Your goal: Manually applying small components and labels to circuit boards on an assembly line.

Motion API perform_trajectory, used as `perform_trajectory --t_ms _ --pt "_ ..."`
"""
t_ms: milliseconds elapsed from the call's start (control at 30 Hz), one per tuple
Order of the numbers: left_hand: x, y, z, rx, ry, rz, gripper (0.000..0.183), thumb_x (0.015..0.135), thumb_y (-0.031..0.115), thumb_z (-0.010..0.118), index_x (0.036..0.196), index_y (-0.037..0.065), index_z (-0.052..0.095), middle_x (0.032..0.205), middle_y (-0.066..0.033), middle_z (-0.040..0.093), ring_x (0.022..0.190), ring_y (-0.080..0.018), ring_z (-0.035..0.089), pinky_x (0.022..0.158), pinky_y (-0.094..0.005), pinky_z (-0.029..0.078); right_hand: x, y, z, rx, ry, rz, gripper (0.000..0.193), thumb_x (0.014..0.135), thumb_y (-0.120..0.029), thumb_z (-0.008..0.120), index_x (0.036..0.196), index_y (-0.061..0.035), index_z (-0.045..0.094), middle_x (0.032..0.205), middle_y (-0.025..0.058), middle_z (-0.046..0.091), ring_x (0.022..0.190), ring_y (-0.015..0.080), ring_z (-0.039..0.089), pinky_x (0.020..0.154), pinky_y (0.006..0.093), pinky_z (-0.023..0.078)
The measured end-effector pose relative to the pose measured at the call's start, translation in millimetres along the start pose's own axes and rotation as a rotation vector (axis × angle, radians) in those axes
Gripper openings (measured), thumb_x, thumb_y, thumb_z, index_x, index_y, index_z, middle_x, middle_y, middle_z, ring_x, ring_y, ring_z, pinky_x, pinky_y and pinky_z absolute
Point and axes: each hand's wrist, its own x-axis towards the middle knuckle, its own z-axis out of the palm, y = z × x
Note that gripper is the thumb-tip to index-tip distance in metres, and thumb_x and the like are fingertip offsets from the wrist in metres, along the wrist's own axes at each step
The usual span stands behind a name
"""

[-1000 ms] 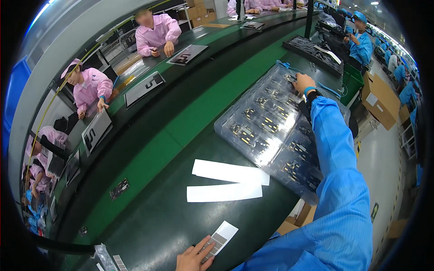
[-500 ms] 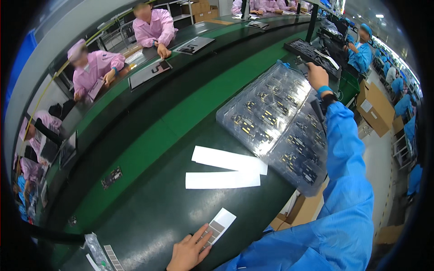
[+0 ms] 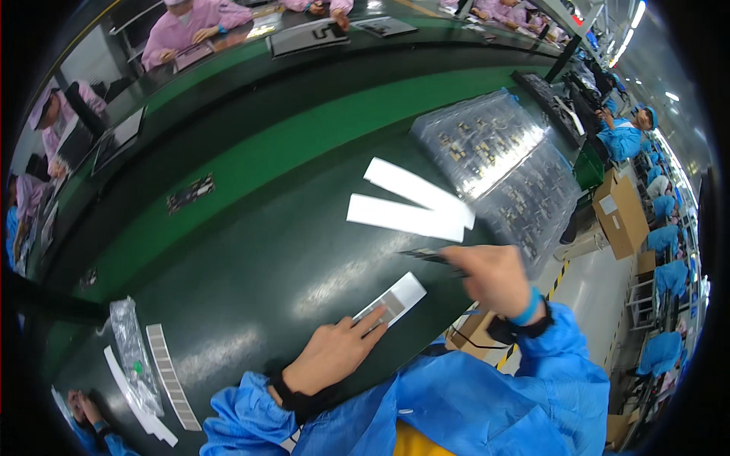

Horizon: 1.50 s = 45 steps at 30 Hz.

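Note:
My left hand point(image 3: 331, 353) lies on the dark green table, its fingers stretched out and resting on a white strip point(image 3: 411, 290) with grey rectangular stickers. To the right of that strip, my right hand point(image 3: 493, 277) is closed on a thin dark circuit board point(image 3: 432, 257), held above the table and smeared by motion. Two blank white paper strips point(image 3: 403, 216) overlap just beyond it. Farther right, a clear plastic tray point(image 3: 465, 173) holds rows of small circuit boards, some with gold-coloured parts.
A green conveyor belt point(image 3: 251, 169) carries a dark board point(image 3: 190, 194). At left lie a clear plastic bag point(image 3: 135, 353) and a sticker strip point(image 3: 173, 376); another person's hand point(image 3: 85, 406) is nearby. A cardboard box point(image 3: 620, 214) stands at right. People in pink sit across the line.
My right hand has come back from the tray's far edge toward my left hand, holding the board. My left hand stays on the sticker strip. The whole view has shifted with my head.

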Motion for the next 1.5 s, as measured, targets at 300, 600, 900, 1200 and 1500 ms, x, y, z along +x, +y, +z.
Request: perform_trajectory --t_ms 300,600,900,1200,1500 --pt "-9 3 4 -0.011 0.086 0.005 0.037 0.076 0.010 0.057 0.112 0.006 0.063 0.108 -0.0063 0.058 0.073 -0.0212 0.062 0.055 -0.0293 0.053 29 -54 112 0.009 -0.110 -0.373 0.034 0.070 -0.011 0.063 0.104 -0.0072 0.064 0.113 0.0087 0.066 0.066 0.0156 0.066 0.053 0.0278 0.054" --pt "-4 -6 4 -0.048 -0.001 -0.050 0.036 0.082 0.016 0.064 0.117 0.013 0.061 0.138 -0.0053 0.049 0.072 -0.0178 0.061 0.055 -0.0308 0.053 -24 -40 110 0.847 0.613 0.507 0.023 0.094 -0.012 0.046 0.090 0.0009 0.064 0.094 0.0163 0.062 0.084 0.0195 0.056 0.075 0.0309 0.045" --pt "23 2 -6 0.010 -0.064 -0.077 0.043 0.078 0.016 0.068 0.120 0.013 0.059 0.130 -0.0057 0.052 0.075 -0.0181 0.061 0.056 -0.0312 0.053 -65 -23 94 0.506 0.309 0.632 0.009 0.086 -0.009 0.067 0.084 -0.0013 0.062 0.068 0.0036 0.055 0.053 0.0084 0.047 0.047 0.0225 0.036" --pt "40 -4 -1 -0.027 -0.103 -0.048 0.047 0.079 0.021 0.069 0.124 0.015 0.056 0.141 -0.0065 0.044 0.072 -0.0164 0.057 0.057 -0.0296 0.052 -55 -26 99 0.998 0.190 0.732 0.021 0.094 -0.015 0.053 0.091 0.0011 0.066 0.064 0.0044 0.061 0.058 0.0081 0.054 0.052 0.0229 0.041" --pt "37 -10 1 -0.064 -0.104 0.008 0.043 0.077 0.020 0.069 0.119 0.017 0.059 0.139 0.0010 0.046 0.073 -0.0156 0.054 0.056 -0.0278 0.050 -63 -20 113 0.923 0.202 0.561 0.012 0.088 -0.009 0.061 0.084 0.0014 0.066 0.064 0.0060 0.063 0.054 0.0104 0.056 0.049 0.0245 0.042"
